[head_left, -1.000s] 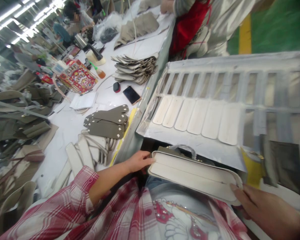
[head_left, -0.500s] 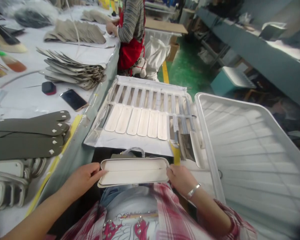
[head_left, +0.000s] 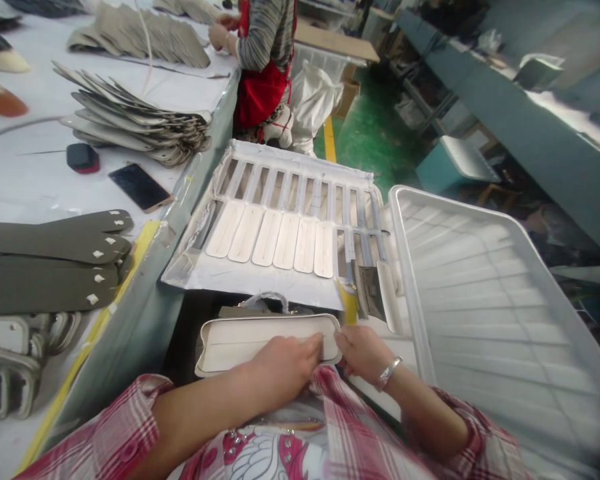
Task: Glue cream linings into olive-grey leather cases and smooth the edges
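Observation:
A handbag [head_left: 230,348] with a long, narrow, white oblong face and rounded ends sits in front of my body, the white face up. Its plastic-wrapped handle [head_left: 266,298] shows at the far side. My left hand [head_left: 290,363] lies across the right half of that face, fingers stretched toward the right end and touching the surface. At the right end, my right hand [head_left: 363,353] pinches the bag's rim between thumb and fingers. Just beyond the bag, several white oblong panels [head_left: 264,237] lie in a row on a white-covered board [head_left: 265,283].
On the left, the table [head_left: 25,190] bears dark grey strips [head_left: 45,290], stacked curved pieces [head_left: 135,123] and a phone [head_left: 140,187]. A large white plastic bin [head_left: 480,300] stands close on my right. A co-worker in a red apron [head_left: 263,93] stands farther along the table.
My left hand has left the bag's left end and moved right across its white face, near my right hand. The right hand keeps its grip on the right end.

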The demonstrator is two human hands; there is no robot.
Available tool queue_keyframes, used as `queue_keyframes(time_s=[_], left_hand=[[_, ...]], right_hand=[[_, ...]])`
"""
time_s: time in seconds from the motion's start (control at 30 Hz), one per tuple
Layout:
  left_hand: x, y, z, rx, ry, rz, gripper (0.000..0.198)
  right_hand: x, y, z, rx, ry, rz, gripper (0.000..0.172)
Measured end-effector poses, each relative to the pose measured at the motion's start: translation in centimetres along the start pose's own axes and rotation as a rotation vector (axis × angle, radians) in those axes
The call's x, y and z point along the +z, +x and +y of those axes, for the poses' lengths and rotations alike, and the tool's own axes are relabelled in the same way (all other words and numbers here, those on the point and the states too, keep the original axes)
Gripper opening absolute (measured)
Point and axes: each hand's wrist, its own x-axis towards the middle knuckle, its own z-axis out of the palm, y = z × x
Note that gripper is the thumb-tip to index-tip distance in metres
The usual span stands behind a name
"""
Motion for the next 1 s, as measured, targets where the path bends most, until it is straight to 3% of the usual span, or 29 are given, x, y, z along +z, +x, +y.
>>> queue_keyframes(time_s=[0.13,0.3,0.43,0.63,0.77,0.83,0.93,1.0], left_hand=[[-0.5,-0.3,-0.1,-0.014,-0.035,-0.007,0.044],[-0.8,-0.1,-0.1,-0.021,-0.071,-0.044,0.063],[-0.8,-0.3,-0.7,-0.004,-0.139,-0.068,0.066],[-0.7,0.0,-1.0,0.052,-0.227,-0.065,0.061],[-2.8,-0.7,-1.3,0.009,-0.440,-0.074,0.071],[-4.4,-2.9,-2.3,-0.078,-0.711,0.037,0.075],[-5.3,-8.3,-4.6,-0.462,-1.086,0.521,0.051],[-4.1,-12.2,-5.9,-0.749,-1.171,0.812,0.038]], right_hand=[[-0.3,0.5,1.7,0.098,0.525,-0.223,0.037],[0.0,1.6,4.7,0.003,0.988,-0.403,0.045],[0.7,2.6,5.3,-0.022,0.984,-0.425,0.050],[-0.4,2.7,3.0,0.054,0.731,-0.365,0.047],[-1.2,2.3,1.7,0.048,0.560,-0.335,0.046],[-1.2,2.2,1.5,0.013,0.473,-0.333,0.045],[-1.0,2.3,1.5,-0.005,0.382,-0.347,0.047],[-1.0,2.6,1.7,-0.005,0.362,-0.358,0.049]])
